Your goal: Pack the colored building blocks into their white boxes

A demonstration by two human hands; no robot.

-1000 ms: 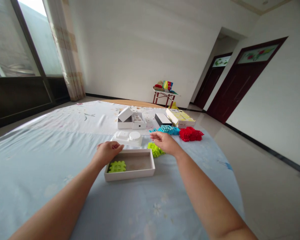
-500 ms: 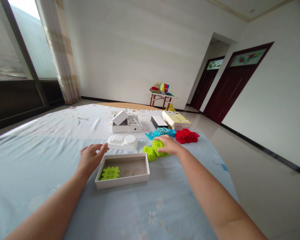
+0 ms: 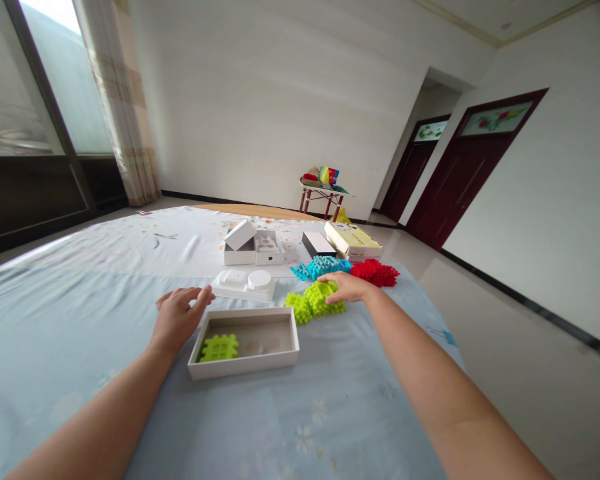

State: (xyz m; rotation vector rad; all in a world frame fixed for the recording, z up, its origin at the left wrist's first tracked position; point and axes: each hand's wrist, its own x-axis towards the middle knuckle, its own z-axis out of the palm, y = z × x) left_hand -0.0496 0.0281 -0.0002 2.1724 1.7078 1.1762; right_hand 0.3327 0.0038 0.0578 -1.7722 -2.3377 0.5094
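Observation:
My left hand hovers at the left side of an open white box, fingers loosely apart and holding nothing. One flat green interlocking toy piece with notched edges lies in the left end of that box. To the right, my right hand reaches over a pile of the same green pieces. Its thumb and fingers are around one green interlocking piece on the pile. Behind the pile lie blue pieces and red pieces.
A white moulded tray lies behind the box. Further back are small white boxes, a black-and-white box and a yellow box. A floral cloth covers the round table. A small stand is by the wall.
My right hand has shifted slightly right on the green pile, its fingers now around a piece. My left hand has drifted slightly left.

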